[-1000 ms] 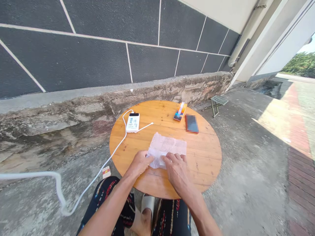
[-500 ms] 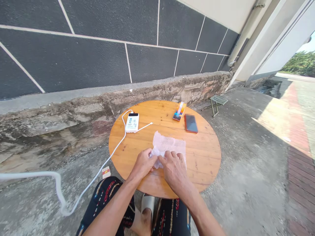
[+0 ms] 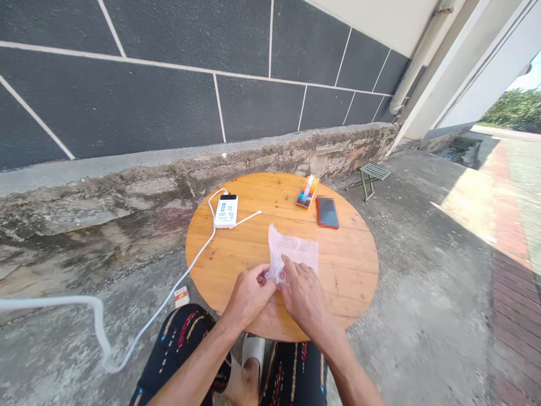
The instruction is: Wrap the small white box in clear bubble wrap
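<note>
A thin, pinkish, see-through sheet of bubble wrap (image 3: 293, 247) lies on the round wooden table (image 3: 350, 282), its near left part bunched and folded. My left hand (image 3: 250, 290) pinches the near left edge of it between thumb and fingers. Just to the right, my right hand (image 3: 302, 290) has its thumb and index finger closed on the folded part, while the other fingers rest over the sheet. Whether anything lies inside the fold is hidden by my fingers.
A white power bank (image 3: 226, 211) with white cables stands at the table's left. Toward the back right are an orange-and-blue object (image 3: 307, 192) and a phone (image 3: 327, 212). A small box (image 3: 181, 296) sits on the ground; a folding stool (image 3: 371, 176) stands beyond the table, near the wall.
The bunched left part of the bubble wrap has shifted right and flattened somewhat. My right hand's index finger has lifted a little, and its thumb shows more clearly.
</note>
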Available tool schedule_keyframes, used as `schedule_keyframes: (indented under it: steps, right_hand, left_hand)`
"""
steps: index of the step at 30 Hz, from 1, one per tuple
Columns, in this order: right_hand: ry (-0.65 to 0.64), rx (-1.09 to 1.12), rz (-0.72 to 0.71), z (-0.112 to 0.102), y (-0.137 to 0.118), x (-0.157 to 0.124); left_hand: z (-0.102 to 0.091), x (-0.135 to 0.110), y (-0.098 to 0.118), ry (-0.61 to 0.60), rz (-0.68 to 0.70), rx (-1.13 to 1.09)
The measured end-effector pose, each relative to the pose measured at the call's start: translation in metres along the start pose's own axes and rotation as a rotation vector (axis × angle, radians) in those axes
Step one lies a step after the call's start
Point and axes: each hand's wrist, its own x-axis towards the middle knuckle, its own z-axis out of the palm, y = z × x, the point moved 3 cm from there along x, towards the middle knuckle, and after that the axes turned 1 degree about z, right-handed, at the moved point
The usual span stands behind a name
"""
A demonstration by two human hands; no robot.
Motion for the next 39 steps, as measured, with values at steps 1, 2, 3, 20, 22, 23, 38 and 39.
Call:
schedule_keyframes:
  steps: [1, 2, 3, 20, 22, 23, 38, 39]
  right_hand:
    - [-0.002, 0.019, -0.001, -0.001, 0.001, -0.001]
    - [-0.004, 0.031, 0.001, -0.001, 0.002, -0.001]
    - [-0.004, 0.039, 0.002, -0.001, 0.003, -0.002]
    - [0.072, 0.185, 0.028, 0.003, 0.011, -0.005]
    - [0.073, 0.198, 0.029, 0.004, 0.011, -0.004]
    - [0.072, 0.200, 0.027, 0.005, 0.011, -0.003]
    - [0.063, 0.639, 0.535, -0.001, 0.108, -0.067]
    - [0.037, 0.683, 0.558, 0.004, 0.107, -0.069]
  left_hand:
    - [0.000, 0.000, 0.000, 0.006, -0.004, 0.004]
    - [0.000, 0.001, 0.000, 0.010, -0.008, 0.014]
    - [0.000, 0.001, 0.000, 0.015, -0.008, 0.030]
    - [0.013, -0.006, 0.011, -0.112, 0.344, 0.323]
    - [0.011, -0.007, 0.013, -0.104, 0.417, 0.386]
    - [0.011, -0.007, 0.014, -0.094, 0.456, 0.427]
    - [0.011, -0.005, 0.014, -0.217, 0.693, 0.498]
    - [0.011, -0.005, 0.013, -0.210, 0.695, 0.479]
